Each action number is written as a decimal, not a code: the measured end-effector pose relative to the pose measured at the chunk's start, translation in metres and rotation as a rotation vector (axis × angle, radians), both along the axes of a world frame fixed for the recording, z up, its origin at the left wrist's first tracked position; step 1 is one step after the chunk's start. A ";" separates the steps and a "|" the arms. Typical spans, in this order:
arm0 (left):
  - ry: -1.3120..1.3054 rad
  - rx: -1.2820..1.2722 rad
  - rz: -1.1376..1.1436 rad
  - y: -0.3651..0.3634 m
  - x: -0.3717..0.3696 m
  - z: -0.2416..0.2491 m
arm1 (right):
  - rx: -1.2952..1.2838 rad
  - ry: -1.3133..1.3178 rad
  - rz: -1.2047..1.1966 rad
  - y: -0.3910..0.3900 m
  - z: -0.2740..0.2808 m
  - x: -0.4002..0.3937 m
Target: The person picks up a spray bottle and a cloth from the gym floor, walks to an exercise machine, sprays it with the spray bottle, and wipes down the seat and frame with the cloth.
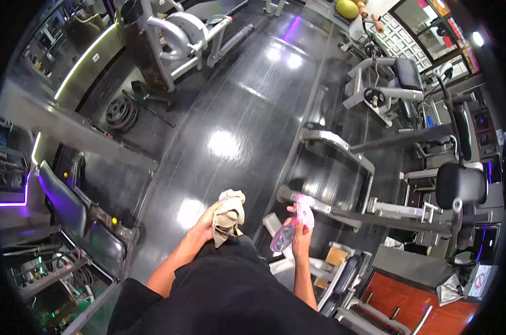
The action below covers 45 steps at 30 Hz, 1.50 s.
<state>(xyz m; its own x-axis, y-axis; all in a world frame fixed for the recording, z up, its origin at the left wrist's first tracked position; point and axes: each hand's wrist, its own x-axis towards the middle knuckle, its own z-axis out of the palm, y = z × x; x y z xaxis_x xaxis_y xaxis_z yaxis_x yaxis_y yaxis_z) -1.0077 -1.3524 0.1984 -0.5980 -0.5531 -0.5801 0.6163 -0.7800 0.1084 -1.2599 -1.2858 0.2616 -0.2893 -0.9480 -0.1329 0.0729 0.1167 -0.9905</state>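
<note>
A crumpled beige cloth is bunched in my left hand, in front of my body. The fingers are mostly hidden behind the cloth. My right hand is wrapped round the neck of a spray bottle with a clear body and a pink and white spray head. The bottle is tilted, its base toward my body. Cloth and bottle are apart from each other, both held above the dark floor.
Shiny black floor stretches ahead between gym machines. A padded bench stands at the left, weight plates lie farther up. A curved metal frame and a machine with a black seat are at the right.
</note>
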 end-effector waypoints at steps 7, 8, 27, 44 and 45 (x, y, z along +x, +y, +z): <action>0.158 -0.048 -0.089 -0.144 -0.035 0.020 | -0.019 0.018 -0.096 -0.101 0.006 -0.032; 0.131 -0.080 -0.132 -0.160 -0.039 0.016 | -0.023 0.038 -0.110 -0.112 0.002 -0.037; 0.082 -0.195 0.120 -0.484 -0.187 0.069 | -0.193 0.117 0.091 -0.528 0.000 -0.207; -0.088 -0.247 -0.036 -0.803 -0.314 0.001 | 0.042 0.124 0.097 -0.775 -0.001 -0.300; 0.031 -0.306 -0.005 -0.821 -0.321 0.004 | 0.042 0.087 0.070 -0.786 -0.002 -0.308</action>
